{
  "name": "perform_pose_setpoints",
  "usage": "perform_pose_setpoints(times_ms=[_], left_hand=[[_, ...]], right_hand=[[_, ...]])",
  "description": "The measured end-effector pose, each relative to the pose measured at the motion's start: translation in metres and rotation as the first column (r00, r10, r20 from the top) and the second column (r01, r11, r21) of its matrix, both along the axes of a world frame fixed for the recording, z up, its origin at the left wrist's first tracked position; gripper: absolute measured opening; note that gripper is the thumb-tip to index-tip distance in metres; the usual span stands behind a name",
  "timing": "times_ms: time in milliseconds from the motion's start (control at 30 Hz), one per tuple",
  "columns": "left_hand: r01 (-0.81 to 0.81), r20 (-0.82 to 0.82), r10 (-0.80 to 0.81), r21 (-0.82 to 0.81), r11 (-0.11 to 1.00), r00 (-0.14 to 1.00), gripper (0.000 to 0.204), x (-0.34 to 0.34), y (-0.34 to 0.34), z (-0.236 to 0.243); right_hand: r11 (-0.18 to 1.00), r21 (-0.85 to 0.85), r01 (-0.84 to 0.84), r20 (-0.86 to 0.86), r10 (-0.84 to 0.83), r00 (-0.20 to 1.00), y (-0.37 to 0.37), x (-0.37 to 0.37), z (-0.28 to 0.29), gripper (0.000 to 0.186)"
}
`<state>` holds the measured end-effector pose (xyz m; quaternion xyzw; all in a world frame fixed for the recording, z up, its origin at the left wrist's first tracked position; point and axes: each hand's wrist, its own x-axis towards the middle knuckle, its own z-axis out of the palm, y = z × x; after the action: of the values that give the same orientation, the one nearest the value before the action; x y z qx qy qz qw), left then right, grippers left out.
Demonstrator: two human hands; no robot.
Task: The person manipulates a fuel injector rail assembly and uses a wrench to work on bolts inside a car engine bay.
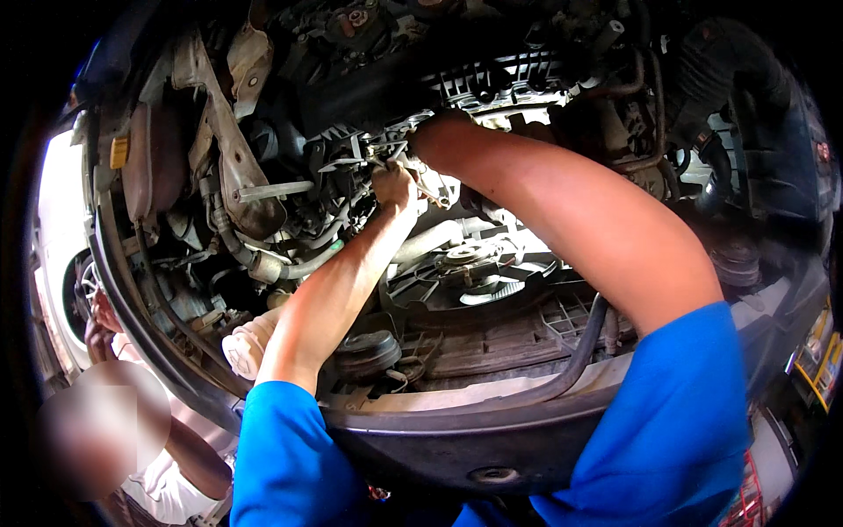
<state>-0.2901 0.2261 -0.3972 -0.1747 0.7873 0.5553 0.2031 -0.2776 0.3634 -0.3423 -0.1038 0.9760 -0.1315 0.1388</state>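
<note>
Both my arms, in blue sleeves, reach into the engine bay of a car. My left hand (397,184) is closed low among the metal parts behind the radiator fan (474,263). A thin, pale metal piece shows at its fingertips, but I cannot make out what it holds. My right hand (442,136) is just beyond and to the right, bent down beside the engine. Its fingers are lost in shadow. Around both hands are small brackets, hoses and the dark engine block (369,101).
A dark front body edge (457,430) runs across below my forearms. At the left stand a brownish reservoir with a yellow cap (119,153) and a rusty metal bracket (237,158). Black hose (584,351) crosses under my right arm. Another person (171,474) is at the lower left.
</note>
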Motion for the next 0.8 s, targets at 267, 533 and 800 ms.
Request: perform_pose_setpoints(times_ms=[267, 533, 800], left_hand=[[0.093, -0.111, -0.133, -0.305, 0.948, 0.985, 0.022, -0.006, -0.01, -0.036], [0.041, -0.236, -0.171, -0.472, 0.881, 0.957, 0.037, -0.018, -0.051, -0.075], [0.067, -0.21, -0.27, -0.66, 0.748, 0.94, 0.051, -0.006, -0.021, 0.001]], right_hand=[[1.0, 0.01, 0.018, 0.13, -0.02, 0.991, 0.002, -0.003, 0.004, 0.021], [1.0, -0.019, -0.017, 0.032, 0.018, 0.999, -0.012, -0.008, 0.002, 0.02], [0.999, -0.034, 0.04, 0.069, -0.038, 0.997, -0.004, -0.009, 0.002, 0.019]])
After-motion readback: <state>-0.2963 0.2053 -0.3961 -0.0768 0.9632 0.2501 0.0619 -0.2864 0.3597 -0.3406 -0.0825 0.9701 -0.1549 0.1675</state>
